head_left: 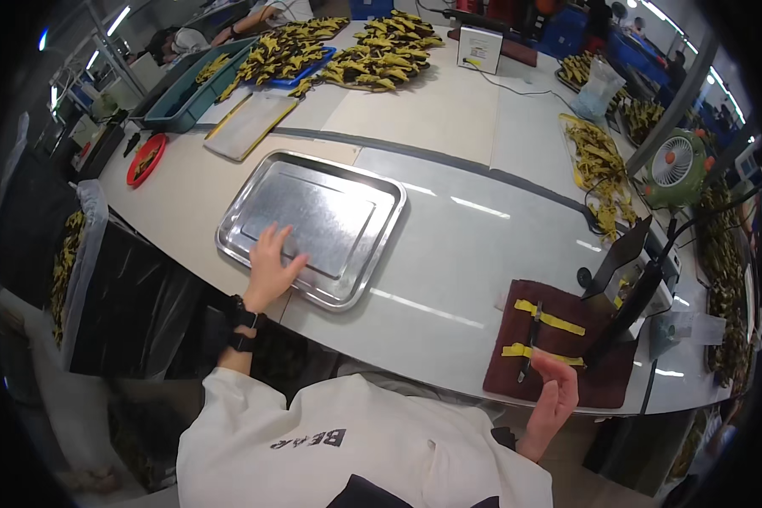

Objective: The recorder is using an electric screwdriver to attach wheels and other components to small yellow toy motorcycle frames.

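My left hand (273, 269) is over the near left part of a shallow silver metal tray (381, 245), its fingers spread and nothing in them. Whether the fingertips touch the tray's floor I cannot tell. No items show inside the tray. My right hand (555, 394) is above the near part of a dark maroon cloth (605, 377), with its fingers bent and apart and no object visible in it. Beside its fingertips is a yellow strip (518, 349); another yellow strip (560, 323) lies farther back. Across both rests a slim black tool (535, 326).
Right of the cloth stand a dark upright panel (615, 256) and a clear plastic cup (694, 328). A green fan (676, 165) is farther back. At the back left are a red dish (137, 179), a teal bin (165, 118) and piles of yellow-black pieces (372, 63).
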Action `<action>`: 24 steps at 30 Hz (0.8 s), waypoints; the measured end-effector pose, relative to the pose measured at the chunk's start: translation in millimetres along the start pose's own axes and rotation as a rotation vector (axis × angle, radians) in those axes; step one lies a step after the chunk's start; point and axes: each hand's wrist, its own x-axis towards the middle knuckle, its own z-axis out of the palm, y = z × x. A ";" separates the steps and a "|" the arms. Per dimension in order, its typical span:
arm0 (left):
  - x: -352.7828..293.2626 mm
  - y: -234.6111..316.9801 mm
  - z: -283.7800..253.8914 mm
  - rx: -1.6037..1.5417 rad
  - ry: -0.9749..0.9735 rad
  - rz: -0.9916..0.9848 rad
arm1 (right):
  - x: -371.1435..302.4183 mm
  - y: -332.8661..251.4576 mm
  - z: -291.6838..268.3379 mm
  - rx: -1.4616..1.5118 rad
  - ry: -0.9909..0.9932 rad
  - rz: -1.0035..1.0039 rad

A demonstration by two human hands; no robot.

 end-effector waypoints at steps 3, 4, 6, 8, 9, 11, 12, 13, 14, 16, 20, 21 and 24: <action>3.6 22.3 -30.8 -0.121 0.224 0.179 | 15.6 -44.1 -4.5 -0.193 -0.089 -0.005; 34.0 25.9 -45.8 -0.191 0.259 0.219 | 32.0 -41.3 1.5 -0.259 -0.109 -0.001; 97.4 16.4 -60.2 -0.236 0.318 0.250 | 67.7 -33.1 24.2 -0.394 -0.213 -0.011; 145.4 1.9 -49.9 -0.241 0.333 0.256 | 86.5 -24.1 41.0 -0.508 -0.307 0.071; 167.6 -6.4 -45.2 -0.227 0.346 0.252 | 94.2 -19.7 54.8 -0.536 -0.348 0.107; 217.0 -13.8 -34.5 -0.214 0.349 0.265 | 102.8 -1.6 72.4 -0.690 -0.419 -0.020; 245.1 -15.6 -21.7 -0.163 0.322 0.239 | 106.1 8.0 79.6 -0.711 -0.482 0.015; 271.7 -15.8 -11.9 -0.107 0.292 0.210 | 109.8 17.8 84.6 -0.742 -0.524 -0.006; 301.1 -13.2 -2.3 -0.060 0.294 0.164 | 115.9 26.5 89.3 -0.755 -0.511 0.027; 362.4 -10.5 36.0 -0.031 0.276 0.207 | 116.3 40.8 89.5 -0.781 -0.480 0.081; 458.1 47.7 103.6 0.173 0.111 0.354 | 110.5 65.8 91.0 -1.062 -0.318 0.140; 495.1 40.4 145.4 0.163 0.160 0.485 | 104.8 65.8 97.6 -1.181 -0.318 0.181; 565.9 -83.2 206.0 0.438 0.154 0.420 | 118.4 77.9 92.9 -1.027 -0.397 0.151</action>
